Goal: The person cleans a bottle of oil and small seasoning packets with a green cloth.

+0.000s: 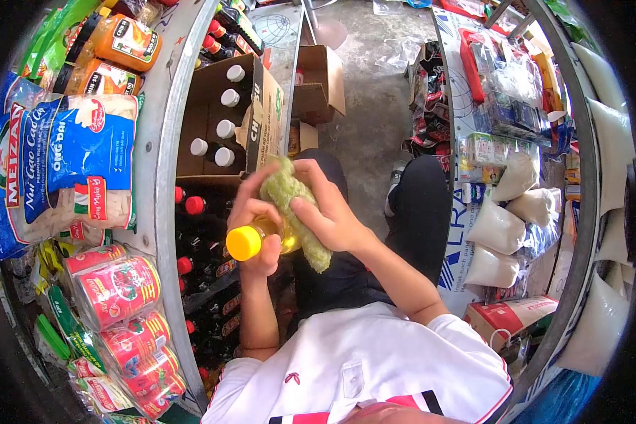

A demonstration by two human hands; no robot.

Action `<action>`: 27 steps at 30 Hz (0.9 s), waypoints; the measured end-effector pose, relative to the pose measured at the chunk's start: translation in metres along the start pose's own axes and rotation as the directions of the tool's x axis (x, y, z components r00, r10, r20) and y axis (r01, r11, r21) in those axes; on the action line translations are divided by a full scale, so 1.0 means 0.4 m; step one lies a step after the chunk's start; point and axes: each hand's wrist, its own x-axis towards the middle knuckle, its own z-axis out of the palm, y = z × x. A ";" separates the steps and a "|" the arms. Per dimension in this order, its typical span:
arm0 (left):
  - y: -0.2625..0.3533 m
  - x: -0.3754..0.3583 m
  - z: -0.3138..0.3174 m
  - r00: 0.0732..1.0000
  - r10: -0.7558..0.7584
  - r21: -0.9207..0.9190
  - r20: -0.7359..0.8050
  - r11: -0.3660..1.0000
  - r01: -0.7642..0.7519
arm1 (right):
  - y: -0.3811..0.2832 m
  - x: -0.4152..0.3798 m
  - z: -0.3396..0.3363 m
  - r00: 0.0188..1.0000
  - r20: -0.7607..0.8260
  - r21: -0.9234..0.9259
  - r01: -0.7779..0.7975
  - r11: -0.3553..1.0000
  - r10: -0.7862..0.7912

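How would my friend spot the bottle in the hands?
Find the white shirt at the bottom, then look up to the left hand. It holds a yellowish bottle against a fuzzy green cloth. Its cap is bright yellow, unlike the nearby red caps and white caps.

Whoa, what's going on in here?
A person's left hand grips a bottle lying tilted, its yellow cap on. The right hand holds a fuzzy green cloth against the bottle. Beside them, white-capped bottles stand in an open cardboard box.
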 end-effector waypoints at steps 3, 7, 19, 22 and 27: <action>-0.003 -0.012 -0.022 0.996 -0.087 0.109 0.013 0.990 0.086 | 0.000 0.012 -0.004 0.999 0.014 0.045 -0.041 0.998 0.040; -0.004 0.001 -0.015 0.996 -0.093 0.078 0.001 0.993 0.092 | -0.027 0.019 -0.013 0.978 -0.207 0.025 -0.021 0.999 0.026; -0.006 -0.004 0.016 0.998 -0.065 0.134 -0.003 0.989 0.065 | -0.311 -0.060 -0.031 0.744 -0.175 0.250 0.667 0.702 -0.645; -0.002 -0.009 0.016 0.999 -0.055 0.158 0.000 0.986 0.054 | -0.333 -0.057 -0.042 0.702 -0.232 0.250 0.712 0.656 -0.674; 0.002 -0.010 0.012 0.998 -0.068 0.173 0.009 0.983 0.065 | -0.341 -0.079 -0.015 0.689 -0.326 0.229 0.722 0.654 -0.647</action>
